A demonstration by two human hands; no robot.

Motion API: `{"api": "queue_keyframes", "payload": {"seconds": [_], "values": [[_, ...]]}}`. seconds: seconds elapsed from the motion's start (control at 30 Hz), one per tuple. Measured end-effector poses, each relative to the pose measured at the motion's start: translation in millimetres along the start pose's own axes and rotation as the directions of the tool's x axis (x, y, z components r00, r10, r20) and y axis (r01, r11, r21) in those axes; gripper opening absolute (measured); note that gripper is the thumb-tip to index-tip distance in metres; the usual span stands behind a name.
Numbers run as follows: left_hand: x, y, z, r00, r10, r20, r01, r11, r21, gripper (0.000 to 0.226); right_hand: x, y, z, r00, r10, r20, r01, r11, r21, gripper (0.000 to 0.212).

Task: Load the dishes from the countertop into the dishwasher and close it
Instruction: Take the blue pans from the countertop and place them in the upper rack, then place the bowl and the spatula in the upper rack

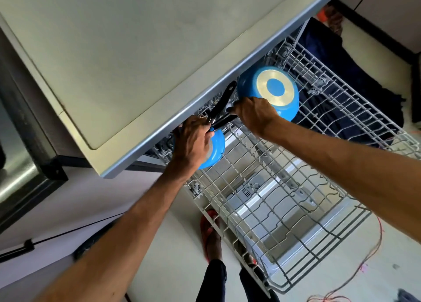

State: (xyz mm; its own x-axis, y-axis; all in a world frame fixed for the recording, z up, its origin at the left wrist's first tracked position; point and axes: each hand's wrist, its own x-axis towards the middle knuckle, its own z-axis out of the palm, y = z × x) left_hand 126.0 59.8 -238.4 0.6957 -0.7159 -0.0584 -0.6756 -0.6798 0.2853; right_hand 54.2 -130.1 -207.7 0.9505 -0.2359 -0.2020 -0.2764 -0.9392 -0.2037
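**Two blue pans going into the pulled-out rack**

Room: a cream countertop [118, 58] with a grey metal edge overhangs the dishwasher bay. Below it a wire dishwasher rack [284, 188] is drawn fully out over the open dishwasher door [303, 224]. The floor is pale. A loose red cable [373, 254] trails across it on the right. A dark blue cloth [337, 58] lies beyond the far side of the rack. A dark-framed steel appliance [20, 174] stands at the left. The person's foot in a red sandal [209, 229] is planted just beside the rack's near corner.

Count: two blue pans, both bottom-up, both at the rack's inner end under the counter edge. One rack. Two black handles, crossing each other between the two pans.

- The larger pan [271, 90] sits tilted on the tines and shows a steel ring on its base.
- The smaller pan [214, 151] is lower and to the left, partly hidden by a hand. Its long handle [224, 101] sticks up toward the counter edge.

Hands: both arms reach in from the near side.

- The left hand [193, 142] is palm-down over the smaller pan, fingers curled round it at the root of the handle.
- The right hand [255, 116] grips the larger pan's near side where its handle joins. The fingers are bent over it and their tips are out of sight.
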Motion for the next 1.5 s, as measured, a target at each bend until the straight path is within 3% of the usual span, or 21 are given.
{"api": "queue_keyframes", "payload": {"seconds": [0.27,0.47,0.6,0.67,0.8,0.97,1.03,1.17,1.3,1.5], "values": [[-3.2,-4.8,-6.1,0.999,-0.039,-0.009,0.039,0.998,-0.047,0.032,5.0,13.9,3.8,0.997,0.07,-0.013,-0.067,0.982,0.174,0.031],[-9.7,-7.3,3.4,0.998,-0.065,0.016,0.066,0.998,-0.019,0.039,5.7,18.4,19.3,0.999,0.049,-0.004,-0.048,0.984,0.172,0.035],[-19.7,-5.8,-0.4,0.998,-0.069,-0.009,0.069,0.997,-0.039,0.042,7.8,14.3,30.4,0.997,0.062,0.05,-0.07,0.982,0.178,0.068],[-28.0,-2.5,-9.0,0.998,-0.056,-0.028,0.055,0.997,-0.049,0.04,-3.1,-2.1,26.2,0.992,0.127,-0.022,-0.116,0.955,0.272,0.073],[-53.4,12.5,-41.6,1.0,-0.017,0.001,0.017,0.999,-0.03,0.036,-43.8,-49.4,-6.8,0.955,0.19,-0.226,-0.071,0.89,0.45,0.055],[-100.4,44.3,-124.9,0.993,0.018,0.115,-0.005,0.994,-0.109,0.025,-94.9,-99.2,-67.5,0.951,0.147,-0.273,0.062,0.772,0.632,0.025],[-125.9,51.2,-165.4,0.995,0.022,0.1,-0.01,0.993,-0.117,0.026,-110.7,-126.3,-99.4,0.952,0.112,-0.285,0.104,0.756,0.646,0.018],[-166.9,44.0,-234.3,0.999,-0.039,0.023,0.042,0.991,-0.128,0.027,-127.5,-182.0,-149.5,0.936,0.001,-0.353,0.234,0.747,0.623,0.015],[-199.6,1.4,-290.3,0.975,-0.197,-0.104,0.176,0.968,-0.179,0.028,-118.3,-235.6,-178.6,0.921,-0.081,-0.382,0.326,0.699,0.637,0.013],[-233.9,-92.1,-358.4,0.851,-0.417,-0.318,0.347,0.902,-0.257,0.025,-83.4,-319.7,-216.5,0.901,-0.205,-0.383,0.418,0.652,0.632,0.005]]}}
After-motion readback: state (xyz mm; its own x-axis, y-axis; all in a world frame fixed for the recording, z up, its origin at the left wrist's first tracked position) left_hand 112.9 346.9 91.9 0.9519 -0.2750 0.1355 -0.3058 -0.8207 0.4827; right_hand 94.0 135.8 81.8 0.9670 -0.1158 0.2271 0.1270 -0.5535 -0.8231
